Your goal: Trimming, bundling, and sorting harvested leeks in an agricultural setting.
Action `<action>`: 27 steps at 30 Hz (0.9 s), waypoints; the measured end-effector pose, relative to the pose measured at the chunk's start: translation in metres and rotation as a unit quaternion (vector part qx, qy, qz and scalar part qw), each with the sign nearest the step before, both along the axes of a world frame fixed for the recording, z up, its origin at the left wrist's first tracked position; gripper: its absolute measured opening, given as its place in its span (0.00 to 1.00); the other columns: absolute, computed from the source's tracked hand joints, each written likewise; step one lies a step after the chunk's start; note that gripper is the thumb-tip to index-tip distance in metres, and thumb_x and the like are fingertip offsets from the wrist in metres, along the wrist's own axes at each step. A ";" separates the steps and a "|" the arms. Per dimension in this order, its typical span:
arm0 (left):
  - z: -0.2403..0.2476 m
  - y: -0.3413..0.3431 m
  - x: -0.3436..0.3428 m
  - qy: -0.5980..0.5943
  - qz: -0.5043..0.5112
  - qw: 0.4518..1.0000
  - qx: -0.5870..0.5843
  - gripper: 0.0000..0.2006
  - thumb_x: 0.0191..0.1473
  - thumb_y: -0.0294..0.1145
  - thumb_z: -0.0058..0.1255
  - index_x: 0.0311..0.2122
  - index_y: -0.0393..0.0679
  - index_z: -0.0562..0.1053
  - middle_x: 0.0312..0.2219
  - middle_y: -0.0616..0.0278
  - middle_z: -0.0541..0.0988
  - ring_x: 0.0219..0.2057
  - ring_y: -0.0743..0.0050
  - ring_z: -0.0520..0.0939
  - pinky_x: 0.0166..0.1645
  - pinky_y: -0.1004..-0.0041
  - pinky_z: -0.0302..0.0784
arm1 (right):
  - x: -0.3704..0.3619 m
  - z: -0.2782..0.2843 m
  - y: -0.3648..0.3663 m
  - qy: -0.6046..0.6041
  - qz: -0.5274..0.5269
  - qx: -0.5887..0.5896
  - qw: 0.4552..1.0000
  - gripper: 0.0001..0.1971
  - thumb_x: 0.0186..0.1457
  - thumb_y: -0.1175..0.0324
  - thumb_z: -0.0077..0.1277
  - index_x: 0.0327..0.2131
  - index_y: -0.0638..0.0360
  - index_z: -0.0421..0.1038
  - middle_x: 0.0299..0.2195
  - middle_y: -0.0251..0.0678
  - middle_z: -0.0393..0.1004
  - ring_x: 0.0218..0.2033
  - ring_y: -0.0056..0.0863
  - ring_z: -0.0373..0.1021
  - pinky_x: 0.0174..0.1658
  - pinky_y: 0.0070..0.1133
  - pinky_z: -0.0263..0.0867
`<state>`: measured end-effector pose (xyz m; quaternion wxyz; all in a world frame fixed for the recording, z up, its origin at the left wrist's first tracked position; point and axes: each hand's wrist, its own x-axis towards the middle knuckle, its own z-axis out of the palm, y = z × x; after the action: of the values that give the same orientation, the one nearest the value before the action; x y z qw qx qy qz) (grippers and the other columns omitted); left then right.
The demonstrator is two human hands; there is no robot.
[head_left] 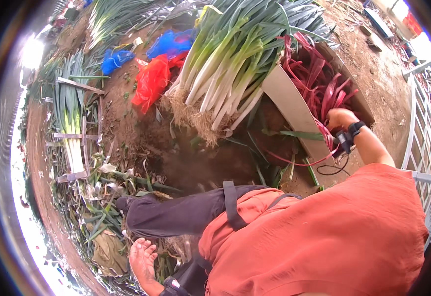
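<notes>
My right hand (341,119) is in a cardboard box (294,106) on the right, closed around some of the red plastic strips (319,79) that fill it. Its fingertips are partly hidden among the strips, and one long strip trails out over the box's near side. My left hand (143,259) is held out low at the left beside my leg, palm up, its fingers loosely curled and apart, with nothing in it. Left of the box lies a large pile of leeks (230,64), white stems and shaggy roots toward me.
Red plastic bags (152,81) and blue netting (172,43) lie left of the pile. Farther left, a frame (85,135) of pale bars holds more leeks. Leaf scraps (104,197) litter the ground near my foot. A white metal rack (425,123) stands at the right edge.
</notes>
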<state>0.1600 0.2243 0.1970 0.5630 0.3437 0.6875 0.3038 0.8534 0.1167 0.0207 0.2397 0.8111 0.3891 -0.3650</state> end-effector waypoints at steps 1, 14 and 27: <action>0.000 0.000 -0.001 -0.001 0.000 1.000 0.000 0.14 0.52 0.37 0.47 0.41 0.40 0.67 0.30 0.61 0.74 0.29 0.71 0.77 0.28 0.78 0.72 | -0.004 0.035 0.013 -0.005 -0.005 0.009 1.000 0.18 0.30 0.58 0.59 0.26 0.60 0.75 0.23 0.43 0.74 0.26 0.38 0.72 0.29 0.30 0.68; 0.016 -0.020 -0.050 -0.011 0.083 0.993 0.079 0.16 0.50 0.39 0.50 0.41 0.41 0.67 0.31 0.63 0.74 0.29 0.72 0.76 0.26 0.79 0.70 | -0.018 -0.049 0.083 -0.062 0.065 0.395 0.914 0.22 0.44 0.55 0.52 0.27 0.71 0.72 0.23 0.51 0.73 0.24 0.41 0.73 0.28 0.30 0.69; -0.086 0.050 -0.098 -0.083 0.116 0.985 -0.097 0.15 0.53 0.37 0.46 0.42 0.39 0.66 0.28 0.60 0.74 0.26 0.67 0.77 0.27 0.75 0.72 | -0.105 0.058 0.239 -0.222 0.144 0.064 0.962 0.17 0.39 0.63 0.51 0.34 0.63 0.72 0.31 0.44 0.74 0.36 0.38 0.72 0.40 0.30 0.67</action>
<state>0.0617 0.2745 0.1114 0.6101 0.1790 0.6994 0.3263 0.7486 0.3558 0.0789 0.3181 0.8206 0.4615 -0.1117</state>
